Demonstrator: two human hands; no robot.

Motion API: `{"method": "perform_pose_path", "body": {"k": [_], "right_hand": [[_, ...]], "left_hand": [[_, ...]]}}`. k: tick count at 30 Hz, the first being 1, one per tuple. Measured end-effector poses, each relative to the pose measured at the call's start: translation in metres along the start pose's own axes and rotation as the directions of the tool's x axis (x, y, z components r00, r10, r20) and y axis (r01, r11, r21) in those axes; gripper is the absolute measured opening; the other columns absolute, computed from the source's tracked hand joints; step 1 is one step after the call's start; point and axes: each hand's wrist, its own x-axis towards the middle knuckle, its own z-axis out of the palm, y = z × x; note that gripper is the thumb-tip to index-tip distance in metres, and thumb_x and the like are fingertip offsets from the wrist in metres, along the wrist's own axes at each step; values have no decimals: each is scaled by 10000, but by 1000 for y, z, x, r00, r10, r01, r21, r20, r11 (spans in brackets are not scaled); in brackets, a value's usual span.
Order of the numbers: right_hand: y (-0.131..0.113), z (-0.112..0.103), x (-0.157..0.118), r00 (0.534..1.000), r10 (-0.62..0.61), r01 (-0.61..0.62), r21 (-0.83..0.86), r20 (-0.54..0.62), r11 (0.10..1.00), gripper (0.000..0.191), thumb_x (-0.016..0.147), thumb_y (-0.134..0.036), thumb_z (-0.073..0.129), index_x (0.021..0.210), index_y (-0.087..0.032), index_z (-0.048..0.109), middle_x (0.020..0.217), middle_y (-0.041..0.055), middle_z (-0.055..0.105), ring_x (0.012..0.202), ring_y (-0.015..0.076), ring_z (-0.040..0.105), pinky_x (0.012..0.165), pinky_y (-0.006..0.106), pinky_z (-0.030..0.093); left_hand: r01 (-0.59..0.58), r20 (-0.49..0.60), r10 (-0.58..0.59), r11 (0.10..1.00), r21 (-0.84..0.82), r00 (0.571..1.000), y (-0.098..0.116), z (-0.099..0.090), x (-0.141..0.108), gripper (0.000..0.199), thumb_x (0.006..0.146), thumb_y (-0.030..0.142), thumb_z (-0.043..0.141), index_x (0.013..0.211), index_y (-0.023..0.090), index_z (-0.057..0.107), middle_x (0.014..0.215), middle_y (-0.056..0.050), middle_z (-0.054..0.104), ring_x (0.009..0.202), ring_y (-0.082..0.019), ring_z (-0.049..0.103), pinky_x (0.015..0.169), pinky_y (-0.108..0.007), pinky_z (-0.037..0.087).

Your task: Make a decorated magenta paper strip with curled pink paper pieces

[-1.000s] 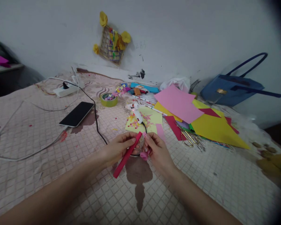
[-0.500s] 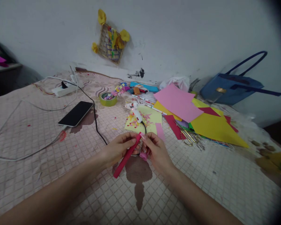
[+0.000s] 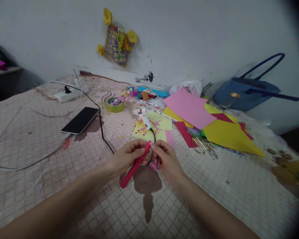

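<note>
Between thumb and fingers, my left hand (image 3: 130,156) pinches a red paper strip (image 3: 132,173), which slants down to the left above the tablecloth. My right hand (image 3: 164,157) is closed at the strip's upper end, its fingertips meeting those of the left. A small pink piece (image 3: 153,165), perhaps paper, shows under the right fingers; its shape is partly hidden. Just beyond both hands, a white glue gun (image 3: 145,121) lies on a pale yellow sheet (image 3: 161,120) scattered with pink and yellow bits.
A tablet (image 3: 81,120) and a power strip (image 3: 67,95) with cables lie at left. A green tape roll (image 3: 115,108) sits behind. Gold-handled scissors (image 3: 199,144) and coloured paper sheets (image 3: 189,109) are at right, with a blue bag (image 3: 246,94) against the wall.
The view has shifted very slightly. Both hands keep their hold at the top of the red strip, and the pink piece under the right fingers has turned a little.
</note>
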Motion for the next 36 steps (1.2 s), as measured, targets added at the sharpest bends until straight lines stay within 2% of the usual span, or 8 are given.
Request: {"method": "perform_pose_path", "body": {"k": [13, 19, 26, 32, 36], "right_hand": [[0, -2, 1, 998, 19, -19, 2, 55, 1000, 271, 757, -388, 628, 649, -182, 488, 497, -64, 443, 429, 59, 361, 394, 184, 281], [-2, -2, 2, 999, 17, -18, 19, 51, 1000, 273, 735, -408, 642, 653, -185, 509, 514, -63, 455, 442, 61, 373, 413, 189, 289], [-1, -4, 3, 999, 41, -40, -48, 27, 998, 307, 758, -426, 618, 627, -182, 485, 503, -66, 423, 426, 57, 353, 392, 188, 270], [-1, -5, 3, 997, 9, -7, -31, 73, 1000, 303, 782, -454, 582, 673, -177, 531, 552, -41, 492, 471, 71, 418, 433, 197, 329], [-2, -5, 3, 997, -51, 53, -43, 59, 998, 320, 801, -487, 544, 695, -185, 548, 597, -24, 528, 521, 93, 464, 487, 216, 383]], "left_hand": [[25, -35, -26, 1000, -14, 999, 2, 3, -2, 214, 769, 246, 635, 924, 133, 540, 781, -11, 576, 686, -84, 548, 662, -220, 451], [30, -35, -31, 999, -13, 999, 2, 2, -1, 227, 763, 246, 644, 936, 136, 547, 783, -9, 571, 688, -83, 546, 660, -221, 456], [10, -33, -9, 999, 52, 999, 3, 2, -2, 210, 776, 251, 630, 940, 139, 564, 793, -12, 580, 708, -90, 550, 667, -227, 455], [6, 1, -6, 1000, 24, 1000, 4, 1, -2, 239, 753, 236, 660, 951, 142, 567, 808, -14, 584, 702, -85, 551, 648, -211, 449], [11, -10, -11, 1000, -4, 1000, 6, 1, -3, 225, 736, 206, 675, 921, 134, 568, 784, -9, 582, 674, -77, 554, 629, -196, 457]]}}
